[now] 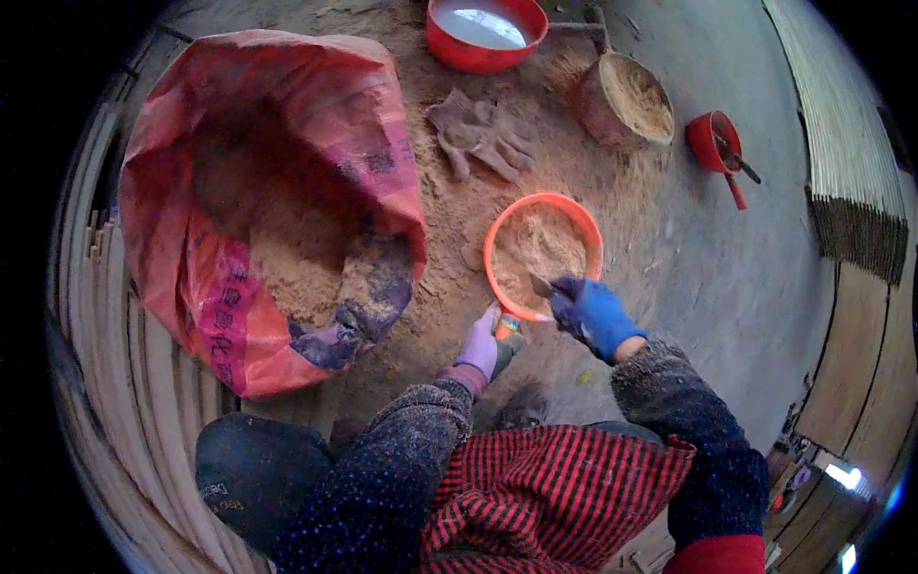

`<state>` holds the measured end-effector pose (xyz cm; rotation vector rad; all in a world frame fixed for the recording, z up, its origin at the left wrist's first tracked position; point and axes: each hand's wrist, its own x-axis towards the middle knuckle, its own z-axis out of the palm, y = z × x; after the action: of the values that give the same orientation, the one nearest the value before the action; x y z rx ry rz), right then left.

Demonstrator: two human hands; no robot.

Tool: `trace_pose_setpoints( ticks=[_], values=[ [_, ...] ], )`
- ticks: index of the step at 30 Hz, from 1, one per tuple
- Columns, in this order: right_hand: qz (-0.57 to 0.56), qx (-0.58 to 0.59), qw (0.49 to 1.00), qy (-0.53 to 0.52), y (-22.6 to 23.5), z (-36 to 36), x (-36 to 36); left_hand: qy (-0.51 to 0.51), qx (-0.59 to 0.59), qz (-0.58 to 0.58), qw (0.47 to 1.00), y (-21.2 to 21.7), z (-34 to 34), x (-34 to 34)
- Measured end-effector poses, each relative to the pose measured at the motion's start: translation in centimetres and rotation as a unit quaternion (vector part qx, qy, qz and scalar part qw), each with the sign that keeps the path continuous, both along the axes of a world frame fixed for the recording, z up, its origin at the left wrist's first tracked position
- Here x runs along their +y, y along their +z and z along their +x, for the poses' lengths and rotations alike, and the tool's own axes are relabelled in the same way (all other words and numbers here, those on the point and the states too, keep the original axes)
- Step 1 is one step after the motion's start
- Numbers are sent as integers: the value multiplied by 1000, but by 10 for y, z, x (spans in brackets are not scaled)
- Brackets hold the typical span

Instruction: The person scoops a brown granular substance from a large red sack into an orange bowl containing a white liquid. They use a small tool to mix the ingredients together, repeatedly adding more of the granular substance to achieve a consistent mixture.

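Note:
My left hand, in a pale purple glove, grips the handle of an orange scoop-like bowl that holds tan sawdust-like powder. My right hand, in a blue glove, rests at the bowl's near right rim and holds a small dark tool whose tip pokes into the powder. A large red woven sack, lying open on the left, is part filled with the same powder.
A red basin of pale liquid stands at the top. A pair of grey gloves lies on the powder-strewn floor. A round tub of powder and a small red scoop sit at the upper right. Bamboo slats line the left.

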<state>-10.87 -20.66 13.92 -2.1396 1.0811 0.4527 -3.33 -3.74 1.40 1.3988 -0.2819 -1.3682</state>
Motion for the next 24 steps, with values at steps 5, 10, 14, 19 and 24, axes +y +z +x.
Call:
trace_pose_setpoints(
  ticks=[5, 10, 14, 19, 24],
  values=[
    [-190, -21, 974, 119, 34, -10, -17, 38, 84, 27, 995, -14, 1, 12],
    [-288, -59, 944, 153, 25, 6, -32, -27, 1, 36, 999, -13, -1, 10],
    [-261, 130, 929, 228, -17, 0, 5, 52, 171, 47, 983, -9, -2, -2],
    [-232, -34, 942, 242, 29, -16, -17, -22, -6, 73, 997, -1, 5, 12],
    [-230, 56, 960, 152, 4, -26, -22, -14, -4, 21, 1000, -8, -4, 1]
  ],
)
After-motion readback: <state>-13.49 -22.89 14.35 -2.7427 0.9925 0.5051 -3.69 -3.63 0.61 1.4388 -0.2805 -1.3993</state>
